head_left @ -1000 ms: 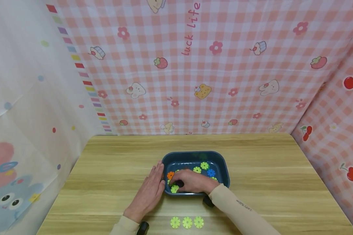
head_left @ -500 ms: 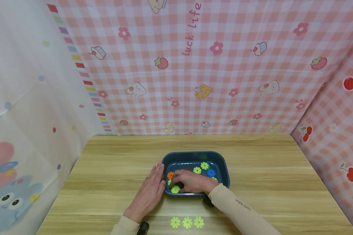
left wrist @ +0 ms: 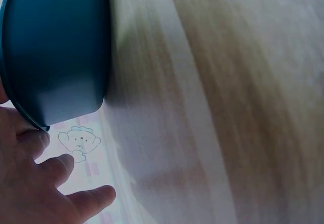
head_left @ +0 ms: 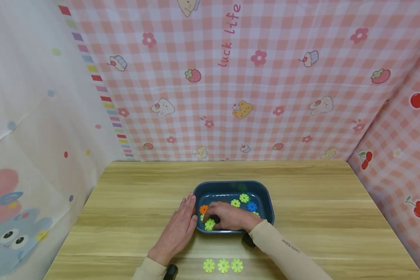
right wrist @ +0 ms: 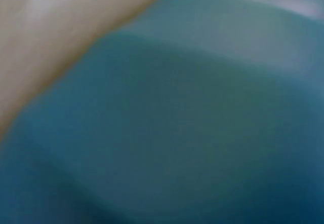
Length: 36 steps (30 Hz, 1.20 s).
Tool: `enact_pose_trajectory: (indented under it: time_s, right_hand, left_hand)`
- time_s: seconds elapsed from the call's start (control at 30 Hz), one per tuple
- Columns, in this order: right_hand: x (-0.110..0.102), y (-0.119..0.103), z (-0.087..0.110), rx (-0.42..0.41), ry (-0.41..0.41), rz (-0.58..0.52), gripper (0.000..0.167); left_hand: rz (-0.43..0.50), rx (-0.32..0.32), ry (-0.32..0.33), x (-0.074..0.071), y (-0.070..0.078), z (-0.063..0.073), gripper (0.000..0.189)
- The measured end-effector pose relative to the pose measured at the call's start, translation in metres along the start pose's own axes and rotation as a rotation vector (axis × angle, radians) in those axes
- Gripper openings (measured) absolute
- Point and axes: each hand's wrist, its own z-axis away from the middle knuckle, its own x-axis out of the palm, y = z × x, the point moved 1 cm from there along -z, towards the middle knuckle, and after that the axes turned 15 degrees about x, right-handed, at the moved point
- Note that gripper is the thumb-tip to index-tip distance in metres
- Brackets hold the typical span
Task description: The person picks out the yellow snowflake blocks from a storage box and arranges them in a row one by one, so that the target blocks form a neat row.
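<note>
A dark blue tray [head_left: 235,232] holds several notched plastic snowflake discs. Most are yellow-green, with an orange disc [head_left: 204,209] at the left and a blue disc [head_left: 252,206] at the right. My right hand [head_left: 231,216] reaches into the tray's near left part, curled fingers and thumb pinching a yellow-green disc [head_left: 209,224]; its fingertips are partly hidden. Straight fingers of my left hand [head_left: 176,227] rest against the tray's left side. In the left wrist view, that hand [left wrist: 30,178] lies at the tray's rim. The right wrist view is a blur of blue tray wall [right wrist: 167,127].
Three yellow-green discs [head_left: 223,266] lie in a row on the wooden table [head_left: 311,202], in front of the tray. A pink checked cloth [head_left: 217,93] hangs behind the table, and more printed cloth covers both sides.
The yellow-green disc at my right fingertips has shifted slightly to the right and up, showing more of its face. Both hands and the tray hold nearly the same places.
</note>
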Motion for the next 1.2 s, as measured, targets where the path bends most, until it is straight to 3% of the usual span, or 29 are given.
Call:
enact_pose_trajectory:
  time_s: [0.33, 0.6, 1.2]
  right_hand:
    - [-0.006, 0.005, 0.011, 0.01, 0.048, -0.103, 0.031]
    - [-0.011, 0.006, 0.023, -0.021, 0.12, -0.124, 0.032]
    - [-0.023, 0.0, 0.057, 0.028, 0.17, -0.209, 0.032]
  left_hand:
    - [0.002, 0.01, 0.012, 0.001, 0.0, 0.0, 0.059]
    - [0.002, 0.006, 0.004, 0.0, 0.001, 0.001, 0.059]
    - [0.009, 0.007, 0.013, 0.001, 0.001, 0.002, 0.059]
